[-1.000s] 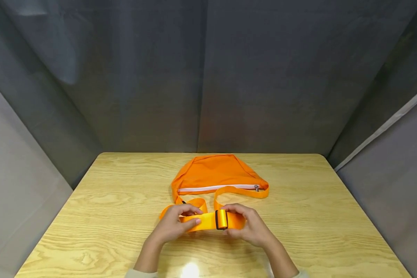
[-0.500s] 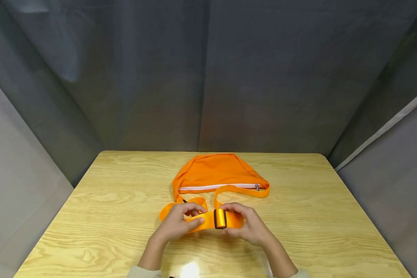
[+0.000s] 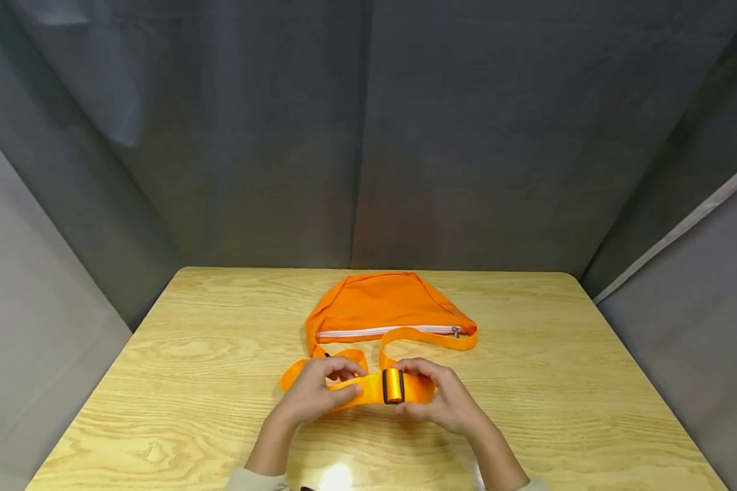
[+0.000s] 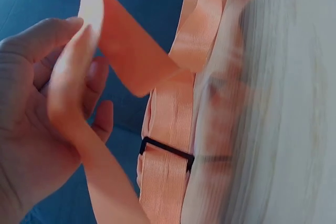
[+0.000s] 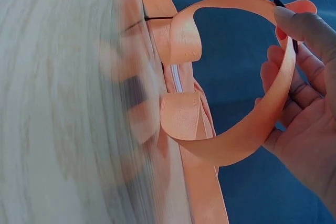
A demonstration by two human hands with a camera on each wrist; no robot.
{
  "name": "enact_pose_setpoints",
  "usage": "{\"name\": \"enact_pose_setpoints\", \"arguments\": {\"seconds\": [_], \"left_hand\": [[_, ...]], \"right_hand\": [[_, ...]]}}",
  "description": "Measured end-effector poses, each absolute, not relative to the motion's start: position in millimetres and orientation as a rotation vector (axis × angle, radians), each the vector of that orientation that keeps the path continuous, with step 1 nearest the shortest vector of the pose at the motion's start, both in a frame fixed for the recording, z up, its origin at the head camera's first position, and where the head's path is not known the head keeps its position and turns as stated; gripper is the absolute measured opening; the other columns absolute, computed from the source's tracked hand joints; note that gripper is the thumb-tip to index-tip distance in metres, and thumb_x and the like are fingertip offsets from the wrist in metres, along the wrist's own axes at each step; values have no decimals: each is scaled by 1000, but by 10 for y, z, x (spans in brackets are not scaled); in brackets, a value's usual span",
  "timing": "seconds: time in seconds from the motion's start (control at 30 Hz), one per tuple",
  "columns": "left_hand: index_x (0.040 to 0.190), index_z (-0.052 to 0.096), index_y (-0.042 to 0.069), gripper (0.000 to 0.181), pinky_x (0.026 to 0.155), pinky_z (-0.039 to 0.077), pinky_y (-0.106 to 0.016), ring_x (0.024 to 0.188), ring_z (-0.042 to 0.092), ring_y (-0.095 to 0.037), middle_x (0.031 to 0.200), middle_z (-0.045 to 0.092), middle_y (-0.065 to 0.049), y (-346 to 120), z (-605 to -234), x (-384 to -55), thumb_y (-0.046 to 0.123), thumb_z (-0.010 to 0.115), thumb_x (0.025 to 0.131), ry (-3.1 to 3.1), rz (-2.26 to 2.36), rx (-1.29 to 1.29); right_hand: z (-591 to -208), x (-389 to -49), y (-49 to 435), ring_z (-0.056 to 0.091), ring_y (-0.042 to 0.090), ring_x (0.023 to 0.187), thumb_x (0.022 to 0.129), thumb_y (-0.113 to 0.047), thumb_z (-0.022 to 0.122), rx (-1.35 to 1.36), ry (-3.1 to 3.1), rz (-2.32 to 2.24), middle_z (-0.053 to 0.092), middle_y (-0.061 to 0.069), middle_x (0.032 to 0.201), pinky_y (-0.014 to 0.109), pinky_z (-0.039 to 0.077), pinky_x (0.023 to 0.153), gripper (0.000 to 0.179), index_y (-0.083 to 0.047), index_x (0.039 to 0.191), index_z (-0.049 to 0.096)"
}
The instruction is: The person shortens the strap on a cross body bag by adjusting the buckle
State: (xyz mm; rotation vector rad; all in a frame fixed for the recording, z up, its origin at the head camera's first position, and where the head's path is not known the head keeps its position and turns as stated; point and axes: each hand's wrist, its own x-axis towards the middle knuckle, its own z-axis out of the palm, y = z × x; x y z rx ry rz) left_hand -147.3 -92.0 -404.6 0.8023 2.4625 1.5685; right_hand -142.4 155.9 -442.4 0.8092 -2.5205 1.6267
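An orange fabric waist bag (image 3: 387,300) lies on the table, its pale zipper (image 3: 368,333) facing the person. Its orange webbing strap (image 3: 368,390) loops toward the front, between both hands. My left hand (image 3: 312,395) holds the strap between thumb and fingers; in the left wrist view the webbing crosses the palm. A black slider buckle (image 3: 385,387) sits on the strap, with webbing looped over it. My right hand (image 3: 437,399) pinches the buckle's right side; in the right wrist view the thumb (image 5: 302,22) presses at its edge. Another black buckle (image 4: 167,148) lies on the strap nearer the bag.
The wooden table (image 3: 559,382) extends to both sides of the bag. Dark grey curtains (image 3: 252,136) hang behind it, with paler panels at left and right. A small dark object (image 3: 306,488) shows at the bottom edge in the head view.
My left hand has slid slightly right along the strap. The buckle and my right hand stay nearly in place. A small dark object has come into view at the bottom edge.
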Motion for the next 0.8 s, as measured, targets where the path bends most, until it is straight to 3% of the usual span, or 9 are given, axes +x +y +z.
{"name": "enact_pose_setpoints", "arguments": {"seconds": [0.2, 0.47, 0.7, 0.8], "left_hand": [[96, 69, 8, 12, 73, 43, -35, 76, 54, -11, 79, 63, 1, -864, -4054, -1477, 7, 69, 84, 2466, 1565, 829], [95, 69, 5, 10, 70, 45, -32, 76, 55, -17, 81, 63, -3, -940, -4012, -1477, 5, 67, 85, 2446, 1521, 773], [95, 69, 19, 12, 71, 44, -33, 76, 55, -13, 79, 61, 10, -1015, -4365, -1649, 20, 71, 83, 2440, 1513, 811], [95, 69, 19, 14, 73, 43, -36, 77, 55, -11, 79, 61, 11, -981, -4353, -1646, 21, 73, 81, 2444, 1496, 828]], "right_hand": [[-4431, -1419, 1518, 57, 17, 97, 68, -9, 83, 831, -2521, 1626, 63, -1, 109, 27, 43, 88, 48, -12, 111, 63], [-4424, -1407, 1539, 56, 18, 99, 68, -10, 83, 813, -2551, 1599, 63, -2, 110, 30, 43, 89, 49, -12, 112, 63], [-4417, -1409, 1538, 57, 18, 96, 68, -6, 82, 832, -2527, 1635, 63, -2, 109, 27, 44, 86, 48, -11, 111, 62], [-4406, -1405, 1516, 57, 18, 94, 67, -4, 83, 826, -2520, 1679, 63, -4, 108, 29, 45, 84, 49, -14, 111, 63]]}}
